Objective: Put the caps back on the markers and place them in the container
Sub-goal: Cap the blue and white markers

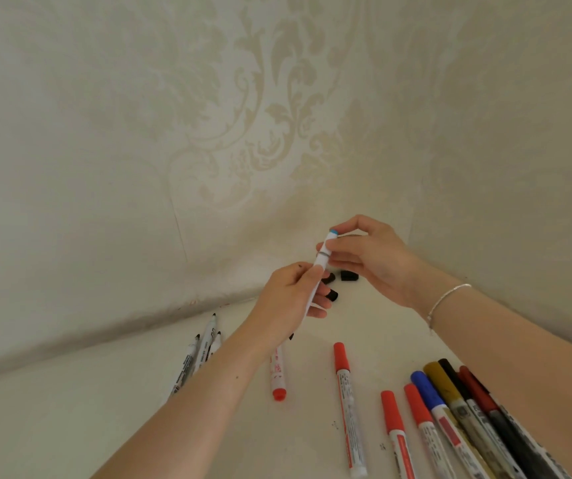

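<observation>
A white marker (pixel 322 261) with a blue end stands nearly upright between my hands, above the white table (pixel 70 426). My left hand (pixel 288 302) grips its lower barrel. My right hand (pixel 370 257) pinches its upper part, where the white cap sits. Three loose black caps (pixel 349 275) lie on the table behind my hands. Three uncapped black-tipped markers (pixel 201 350) lie at the left. A red-ended marker (pixel 277 375) lies partly under my left wrist. No container is in view.
Capped markers lie in a fan at the lower right: red ones (pixel 348 406), a blue one (pixel 433 402), a gold one, a black one and a dark red one, partly under my right forearm. Patterned walls (pixel 277 133) meet in a corner just behind the table.
</observation>
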`<action>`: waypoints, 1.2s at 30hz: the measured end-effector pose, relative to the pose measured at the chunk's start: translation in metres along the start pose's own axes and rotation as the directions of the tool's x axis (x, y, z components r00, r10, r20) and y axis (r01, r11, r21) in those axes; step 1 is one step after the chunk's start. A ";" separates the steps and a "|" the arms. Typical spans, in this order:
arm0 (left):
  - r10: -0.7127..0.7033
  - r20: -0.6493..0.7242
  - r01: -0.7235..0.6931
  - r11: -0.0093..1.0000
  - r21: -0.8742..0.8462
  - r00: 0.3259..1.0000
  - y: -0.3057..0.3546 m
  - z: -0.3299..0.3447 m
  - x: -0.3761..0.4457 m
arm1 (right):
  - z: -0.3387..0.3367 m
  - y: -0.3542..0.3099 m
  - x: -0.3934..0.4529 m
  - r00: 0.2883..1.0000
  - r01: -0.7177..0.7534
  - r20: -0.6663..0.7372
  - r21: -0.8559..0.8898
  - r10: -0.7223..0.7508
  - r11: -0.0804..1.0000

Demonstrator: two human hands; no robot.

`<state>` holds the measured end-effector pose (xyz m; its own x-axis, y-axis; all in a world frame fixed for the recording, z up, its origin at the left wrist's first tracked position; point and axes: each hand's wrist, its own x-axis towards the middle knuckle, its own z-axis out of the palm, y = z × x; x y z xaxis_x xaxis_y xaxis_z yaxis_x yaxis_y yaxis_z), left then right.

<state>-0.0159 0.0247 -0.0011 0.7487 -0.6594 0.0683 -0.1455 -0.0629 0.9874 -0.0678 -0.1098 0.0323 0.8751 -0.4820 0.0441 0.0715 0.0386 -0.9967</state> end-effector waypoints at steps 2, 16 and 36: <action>-0.023 0.012 0.024 0.996 -0.088 1.000 0.002 0.003 -0.001 | 0.002 -0.001 0.001 1.000 0.006 0.015 -0.029 -0.005 1.000; 0.024 -0.131 -0.053 0.973 -0.225 0.991 0.001 0.009 0.001 | 0.013 -0.015 0.002 0.996 0.078 0.053 -0.164 -0.070 0.983; -0.021 -0.220 -0.048 0.953 -0.300 0.975 0.013 0.043 0.043 | -0.065 0.057 0.000 0.968 -0.204 -0.245 -0.681 0.043 0.704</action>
<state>-0.0133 -0.0362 0.0085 0.8757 -0.4765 0.0777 0.0200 0.1966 0.9803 -0.0947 -0.1650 -0.0285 0.7331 -0.6799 -0.0169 -0.4539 -0.4705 -0.7567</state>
